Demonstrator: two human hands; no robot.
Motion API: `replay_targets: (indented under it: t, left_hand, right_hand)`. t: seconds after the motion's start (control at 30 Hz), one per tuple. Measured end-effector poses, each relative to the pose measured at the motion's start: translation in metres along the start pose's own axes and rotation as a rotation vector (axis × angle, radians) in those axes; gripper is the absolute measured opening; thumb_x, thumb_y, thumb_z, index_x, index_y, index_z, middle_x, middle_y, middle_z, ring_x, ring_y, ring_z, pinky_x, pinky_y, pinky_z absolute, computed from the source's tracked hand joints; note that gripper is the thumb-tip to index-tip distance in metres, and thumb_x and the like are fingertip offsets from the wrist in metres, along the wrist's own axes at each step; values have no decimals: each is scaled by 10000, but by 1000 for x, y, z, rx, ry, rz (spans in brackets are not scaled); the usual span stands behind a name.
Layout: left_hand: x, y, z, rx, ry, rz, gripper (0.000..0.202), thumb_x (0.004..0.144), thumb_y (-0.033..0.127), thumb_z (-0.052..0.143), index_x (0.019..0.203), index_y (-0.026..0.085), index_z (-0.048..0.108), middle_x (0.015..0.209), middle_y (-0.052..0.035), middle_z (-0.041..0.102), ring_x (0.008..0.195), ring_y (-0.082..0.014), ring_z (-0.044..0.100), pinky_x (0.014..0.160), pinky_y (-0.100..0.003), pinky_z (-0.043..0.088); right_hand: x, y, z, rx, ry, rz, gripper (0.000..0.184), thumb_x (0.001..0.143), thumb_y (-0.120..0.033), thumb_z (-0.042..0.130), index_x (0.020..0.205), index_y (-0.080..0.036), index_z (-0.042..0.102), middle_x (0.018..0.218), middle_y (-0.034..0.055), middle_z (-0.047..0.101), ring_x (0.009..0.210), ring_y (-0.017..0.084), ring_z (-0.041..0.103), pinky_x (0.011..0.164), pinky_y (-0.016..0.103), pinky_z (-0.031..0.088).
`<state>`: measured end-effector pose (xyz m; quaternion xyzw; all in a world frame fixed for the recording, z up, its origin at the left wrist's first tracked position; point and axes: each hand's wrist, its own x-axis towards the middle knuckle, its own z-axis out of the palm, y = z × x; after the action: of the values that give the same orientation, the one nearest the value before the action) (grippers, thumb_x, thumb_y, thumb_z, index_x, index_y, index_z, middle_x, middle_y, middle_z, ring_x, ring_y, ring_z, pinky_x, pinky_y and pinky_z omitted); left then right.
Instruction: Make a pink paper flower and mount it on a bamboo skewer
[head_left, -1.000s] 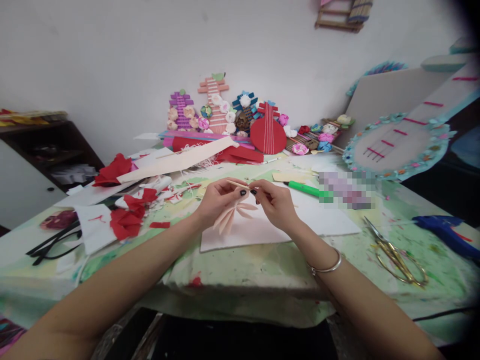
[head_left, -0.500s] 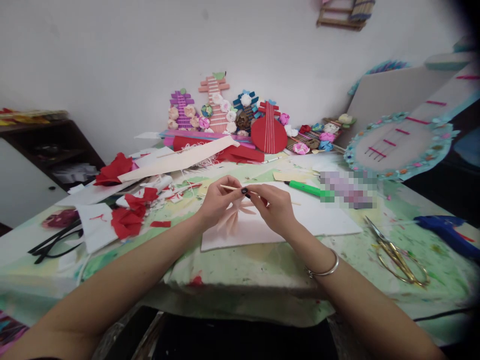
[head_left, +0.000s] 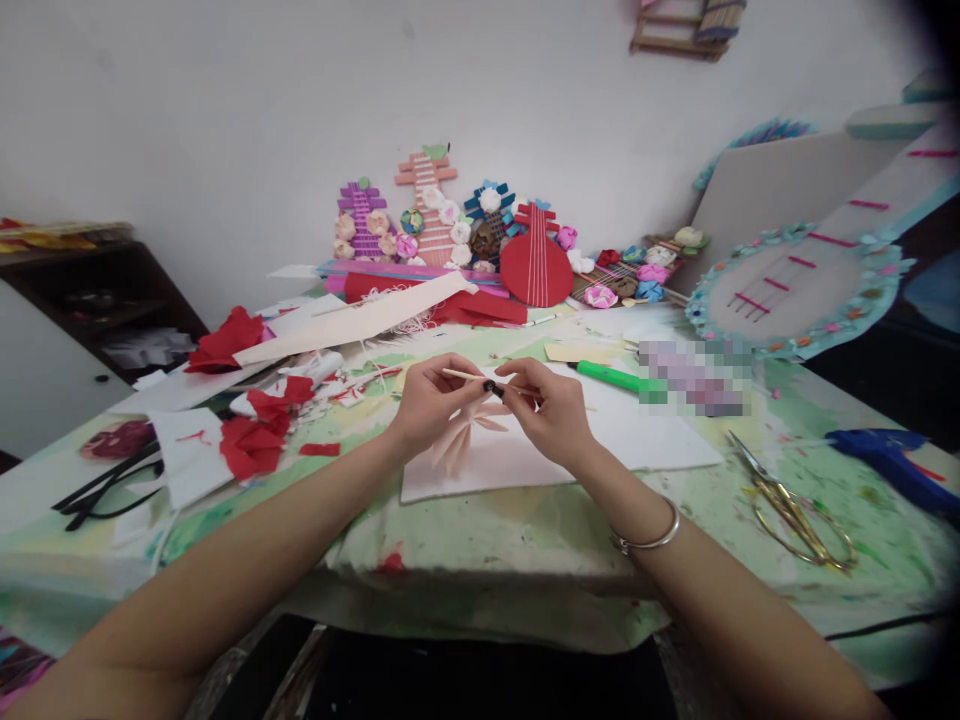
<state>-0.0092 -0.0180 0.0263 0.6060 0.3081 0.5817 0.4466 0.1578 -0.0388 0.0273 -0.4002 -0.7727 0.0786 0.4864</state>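
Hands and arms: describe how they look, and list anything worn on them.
The left hand and right hand have bare forearms, no sleeves in view. A thin silver bangle circles the right wrist. A fingernail shows dark polish. No rings or watch can be made out.

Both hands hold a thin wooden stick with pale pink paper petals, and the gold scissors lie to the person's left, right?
Not quite. The head view shows the gold scissors on the person's right, beyond the right hand. The rest holds: left hand and right hand hold the thin wooden stick with pale pink paper petals.
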Motion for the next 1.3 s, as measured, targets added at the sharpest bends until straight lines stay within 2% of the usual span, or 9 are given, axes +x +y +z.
replay_targets:
  t: [0.23, 0.5, 0.67, 0.87, 1.07, 1.3]
  left_hand:
    - [1, 3, -2, -1, 58, 52, 207, 602, 280, 793, 673, 148, 650, 585, -7, 640, 510, -103, 567, 489, -210, 438]
    - [3, 0, -5, -12, 22, 64, 177, 635, 273, 778, 706, 146, 677, 619, -13, 654, 544, -101, 579, 506, -205, 442]
    - [2, -1, -4, -3, 20, 72, 153, 641, 256, 775, 708, 145, 694, 620, -14, 663, 544, -95, 579, 507, -199, 446]
    - [0, 2, 0, 4, 6, 80, 162, 602, 244, 797, 689, 150, 697, 619, -20, 680, 545, -116, 605, 509, -214, 468]
    - [-3, 5, 3, 37, 10, 97, 192, 580, 264, 808, 682, 148, 695, 615, -22, 680, 528, -123, 600, 494, -228, 469]
    - [-1, 5, 2, 10, -14, 97, 174, 582, 215, 807, 690, 147, 689, 616, -11, 669, 538, -105, 597, 498, -205, 469]
  right_hand:
    - [2, 0, -2, -9, -17, 13, 100, 848, -275, 511, 828, -189, 559, 618, -16, 556, 536, 99, 435, 547, 222, 330]
    - [2, 0, -5, 59, -74, 37, 79, 830, -203, 507, 771, -176, 552, 630, -21, 553, 547, 90, 448, 559, 215, 328]
    - [3, -2, -5, 103, -66, 68, 176, 870, -304, 493, 772, -174, 560, 583, -35, 480, 524, 85, 381, 533, 220, 296]
    - [5, -1, -4, 147, -41, 146, 350, 854, -453, 511, 652, -168, 524, 557, -34, 422, 527, 83, 354, 513, 225, 271]
    - [6, 4, -2, 222, -35, 187, 361, 810, -469, 560, 619, -164, 530, 547, -31, 418, 524, 85, 344, 497, 225, 269]
    - [8, 3, -5, 338, -53, 248, 337, 756, -446, 629, 608, -154, 548, 538, -29, 444, 519, 84, 373, 486, 226, 279]
